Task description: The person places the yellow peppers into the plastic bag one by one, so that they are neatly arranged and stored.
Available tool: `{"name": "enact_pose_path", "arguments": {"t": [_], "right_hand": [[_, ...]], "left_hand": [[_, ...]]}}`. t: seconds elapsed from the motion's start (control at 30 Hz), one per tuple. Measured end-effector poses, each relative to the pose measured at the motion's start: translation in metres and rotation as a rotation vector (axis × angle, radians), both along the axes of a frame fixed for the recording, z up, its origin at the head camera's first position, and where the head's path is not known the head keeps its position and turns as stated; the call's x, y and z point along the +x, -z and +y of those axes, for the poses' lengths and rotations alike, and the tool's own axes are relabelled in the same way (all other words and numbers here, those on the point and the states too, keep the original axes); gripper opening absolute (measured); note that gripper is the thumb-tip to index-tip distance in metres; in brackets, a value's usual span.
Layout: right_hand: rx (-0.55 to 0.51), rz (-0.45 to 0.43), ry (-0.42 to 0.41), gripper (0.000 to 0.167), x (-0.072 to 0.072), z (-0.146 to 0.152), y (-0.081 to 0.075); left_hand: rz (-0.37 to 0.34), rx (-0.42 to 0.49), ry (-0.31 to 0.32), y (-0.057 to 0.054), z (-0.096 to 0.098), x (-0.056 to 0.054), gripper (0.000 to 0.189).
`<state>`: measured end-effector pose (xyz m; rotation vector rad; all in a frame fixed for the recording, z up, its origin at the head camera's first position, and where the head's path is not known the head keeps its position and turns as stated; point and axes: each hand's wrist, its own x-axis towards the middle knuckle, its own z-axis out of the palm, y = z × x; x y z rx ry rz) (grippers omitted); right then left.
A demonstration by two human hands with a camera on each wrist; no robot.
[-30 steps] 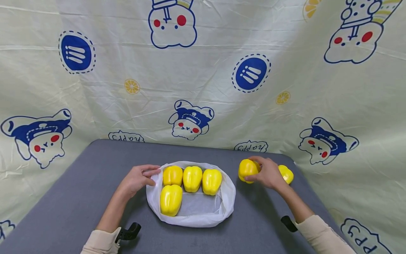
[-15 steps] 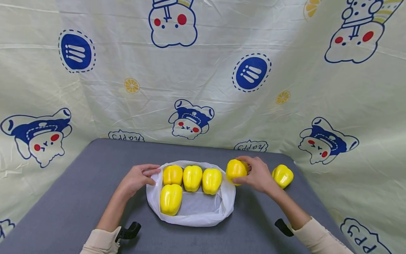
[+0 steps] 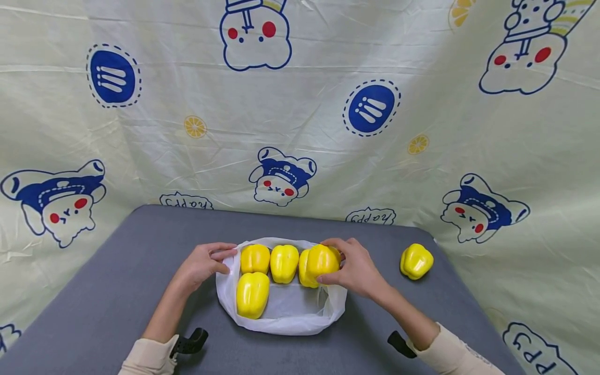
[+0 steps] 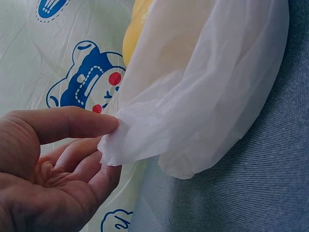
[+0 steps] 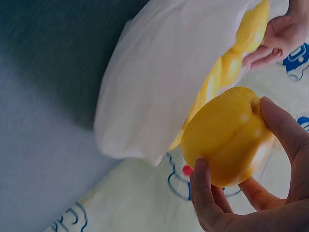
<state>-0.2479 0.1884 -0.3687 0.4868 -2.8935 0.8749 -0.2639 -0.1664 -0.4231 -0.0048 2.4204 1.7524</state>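
A white, thin plastic bag [image 3: 291, 325] stands wide at the mouth on the table, with several yellow bell peppers [image 3: 252, 295] inside. My left hand [image 3: 201, 266] pinches the bag's left rim between thumb and fingers, as the left wrist view shows at the bag's edge [image 4: 140, 135]. Over the bag's right side, my right hand [image 3: 356, 268] grips another yellow bell pepper [image 3: 324, 260], which partly covers a pepper behind it. In the right wrist view the thumb and fingers hold this pepper [image 5: 227, 137] around its sides, above the rim.
One more yellow bell pepper [image 3: 416, 261] lies alone on the grey table [image 3: 154, 245] at the right. A pale printed sheet [image 3: 300, 104] hangs behind the table and along its sides. Dark wrist mounts [image 3: 191, 342] stick out from both forearms.
My right hand has carried its bell pepper leftward, from the table's right side to over the bag. The left hand stays at the bag's rim. The lone pepper is now fully uncovered.
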Motion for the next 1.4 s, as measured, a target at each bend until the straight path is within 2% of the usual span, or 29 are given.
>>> {"name": "enact_pose_path", "arguments": {"t": [0.2,0.5,0.87,1.17,1.4], "right_hand": [[-0.021,-0.036,-0.037,0.072,0.010,-0.020,0.004],[-0.016,-0.078,-0.042,0.073,0.016,-0.043,0.013],[0.001,-0.048,-0.137,0.073,0.018,-0.052,0.026],[-0.003,-0.081,-0.136,0.074,0.018,-0.059,0.034],[0.007,-0.074,-0.152,0.074,0.020,-0.062,0.038]], "left_hand": [[0.001,0.005,0.004,0.000,0.000,-0.001,0.059],[0.005,0.011,0.005,0.000,0.000,-0.001,0.060],[0.003,-0.005,0.000,-0.001,0.001,0.000,0.060],[0.000,0.002,0.001,0.000,0.001,0.001,0.059],[0.004,0.001,0.000,0.001,0.000,0.001,0.059]]}}
